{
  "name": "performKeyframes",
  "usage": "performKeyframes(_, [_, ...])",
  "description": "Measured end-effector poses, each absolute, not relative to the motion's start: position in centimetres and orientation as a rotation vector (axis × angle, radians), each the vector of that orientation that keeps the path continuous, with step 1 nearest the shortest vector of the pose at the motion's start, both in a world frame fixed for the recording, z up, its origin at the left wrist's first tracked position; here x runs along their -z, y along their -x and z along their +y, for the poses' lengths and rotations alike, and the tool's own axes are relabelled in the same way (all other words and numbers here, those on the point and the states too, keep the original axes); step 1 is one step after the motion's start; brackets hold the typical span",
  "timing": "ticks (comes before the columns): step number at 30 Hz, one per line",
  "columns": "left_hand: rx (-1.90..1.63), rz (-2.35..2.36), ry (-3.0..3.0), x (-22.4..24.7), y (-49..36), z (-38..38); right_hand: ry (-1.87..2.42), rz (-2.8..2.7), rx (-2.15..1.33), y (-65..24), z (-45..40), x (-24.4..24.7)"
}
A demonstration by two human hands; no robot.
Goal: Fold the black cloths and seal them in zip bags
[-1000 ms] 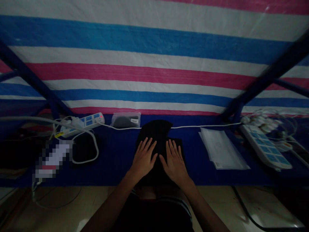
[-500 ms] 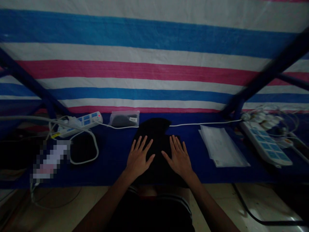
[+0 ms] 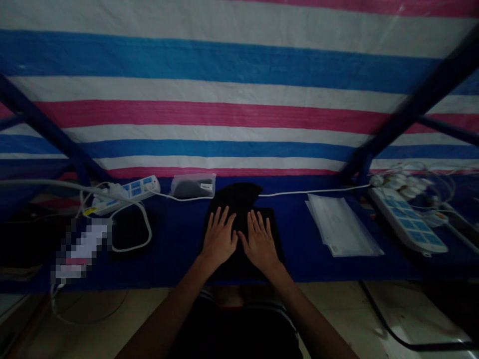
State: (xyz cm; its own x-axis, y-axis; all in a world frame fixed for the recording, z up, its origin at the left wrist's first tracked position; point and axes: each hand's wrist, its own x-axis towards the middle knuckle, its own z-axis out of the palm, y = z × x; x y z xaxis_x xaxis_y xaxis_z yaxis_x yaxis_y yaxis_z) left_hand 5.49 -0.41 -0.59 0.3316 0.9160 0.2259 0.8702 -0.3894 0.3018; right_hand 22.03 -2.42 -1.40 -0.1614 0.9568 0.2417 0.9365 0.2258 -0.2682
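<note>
Left hand and right hand: open, spread flat, palms down on black cloth, nothing gripped. Cloth positioned mid-bench, between plastic bag and papers.

- Black cloth: soft, matt fabric with no visible sheen.
- Desk cover: dark blue fabric or sheeting, matt and fairly smooth.
- Striped tarpaulin: woven plastic sheeting with a finely ribbed surface and a slight sheen.
- Power strip at the desk's back edge: smooth white plastic with glossy blue switches.
- Clear plastic bag: thin, shiny and slightly crinkled.
- Papers near the desk's front right: pale, smooth sheets inside a glossy transparent sleeve.
- White cable: smooth plastic sheathing.
- Floor tile: polished, glossy ceramic reflecting light.
</note>
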Motion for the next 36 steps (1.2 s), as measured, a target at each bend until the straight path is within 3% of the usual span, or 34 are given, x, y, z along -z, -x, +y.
performKeyframes(36, [-0.58,1.803,-2.419,1.5,-1.0,-1.3,1.86,-2.126,0.141,-29.7,-2.5,3.0])
